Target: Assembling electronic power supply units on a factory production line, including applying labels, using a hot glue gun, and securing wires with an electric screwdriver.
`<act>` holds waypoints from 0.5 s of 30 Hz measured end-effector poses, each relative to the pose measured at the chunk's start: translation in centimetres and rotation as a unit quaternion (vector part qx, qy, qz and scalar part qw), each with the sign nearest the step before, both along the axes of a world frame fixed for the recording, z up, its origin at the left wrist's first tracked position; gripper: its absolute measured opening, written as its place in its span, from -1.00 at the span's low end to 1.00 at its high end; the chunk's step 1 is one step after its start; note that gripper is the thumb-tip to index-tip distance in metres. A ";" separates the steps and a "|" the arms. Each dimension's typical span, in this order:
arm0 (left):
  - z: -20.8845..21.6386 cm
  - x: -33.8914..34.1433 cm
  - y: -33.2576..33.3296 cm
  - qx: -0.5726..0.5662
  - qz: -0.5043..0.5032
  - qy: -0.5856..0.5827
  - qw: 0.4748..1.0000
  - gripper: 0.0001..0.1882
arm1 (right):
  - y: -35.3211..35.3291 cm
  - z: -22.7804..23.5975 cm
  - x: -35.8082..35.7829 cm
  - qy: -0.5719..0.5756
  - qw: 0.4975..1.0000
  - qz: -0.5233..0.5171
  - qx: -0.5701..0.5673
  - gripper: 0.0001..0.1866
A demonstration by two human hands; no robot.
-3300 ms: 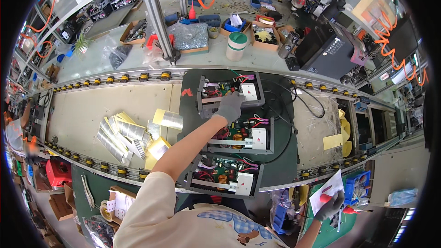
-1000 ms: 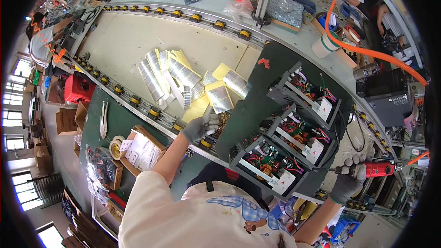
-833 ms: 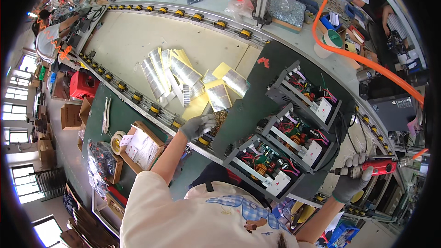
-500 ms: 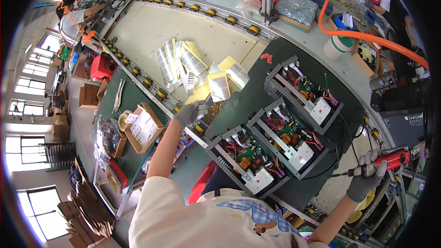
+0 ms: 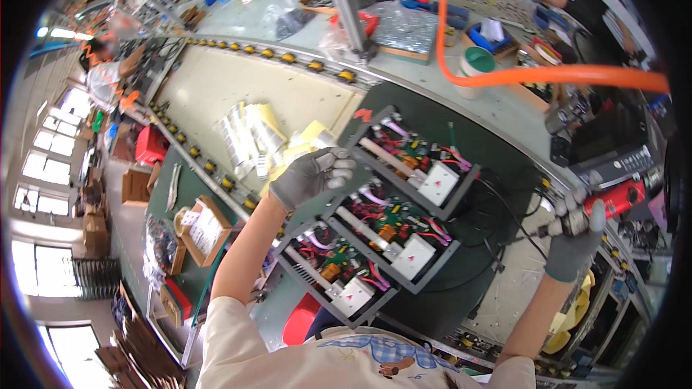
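Note:
My left hand (image 5: 311,177) wears a grey glove. Its fingers are curled in above the left side of the units; whatever they may hold is too small or hidden. My right hand (image 5: 574,241), gloved too, grips a red and grey power screwdriver (image 5: 614,200) off to the right, its thin bit pointing left. Three open grey metal housings with circuit boards, coloured wires and white plates lie on a dark green mat: a far unit (image 5: 437,184), a middle unit (image 5: 412,256) and a near unit (image 5: 352,297).
Silver-and-yellow label sheets (image 5: 249,137) lie on the line beyond my left hand. Black cables (image 5: 497,191) trail right of the units. An orange hose (image 5: 533,75) hangs across the upper right. A carton of papers (image 5: 205,230) stands left. Other people work at the far left and far right.
My left hand has lifted away from a pile of small gold-coloured parts and come over toward the units. The view has turned; my right hand still holds the screwdriver.

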State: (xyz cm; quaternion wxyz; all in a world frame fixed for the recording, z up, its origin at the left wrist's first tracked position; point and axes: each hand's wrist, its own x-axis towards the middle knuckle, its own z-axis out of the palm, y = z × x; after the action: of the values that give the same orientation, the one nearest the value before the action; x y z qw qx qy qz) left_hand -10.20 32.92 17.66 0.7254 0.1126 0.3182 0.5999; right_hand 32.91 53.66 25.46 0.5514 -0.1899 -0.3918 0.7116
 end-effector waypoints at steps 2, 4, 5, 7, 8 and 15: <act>0.6 4.2 4.6 -0.015 -0.058 0.004 0.998 -0.74 | 1.1 -0.1 -0.3 0.031 0.999 0.016 0.007 -0.48; 1.0 8.0 8.1 -0.003 -0.106 0.106 0.989 -0.70 | 2.1 0.0 -1.0 0.050 0.998 0.031 0.004 -0.50; 1.1 9.4 10.2 -0.010 -0.152 0.041 0.987 -0.65 | 2.6 0.1 -1.4 0.062 0.998 0.018 0.000 -0.52; 0.8 12.4 12.7 -0.025 -0.123 0.122 0.985 -0.68 | 3.7 -0.4 -3.0 0.058 0.995 -0.076 -0.008 -0.55; 0.6 13.5 13.9 -0.045 -0.117 0.098 0.987 -0.70 | 4.1 -0.5 -3.5 0.068 0.995 -0.070 -0.006 -0.56; -2.1 15.1 17.1 -0.083 -0.115 0.002 0.990 -0.73 | 8.0 -2.9 -6.6 0.129 0.985 -0.113 0.018 -0.62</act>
State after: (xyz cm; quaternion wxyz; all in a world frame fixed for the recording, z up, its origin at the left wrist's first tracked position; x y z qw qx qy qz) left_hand 4.95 50.00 15.56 0.7955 0.0892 0.3536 0.4839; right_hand 26.35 61.65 22.59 0.6773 -0.1295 -0.3057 0.6565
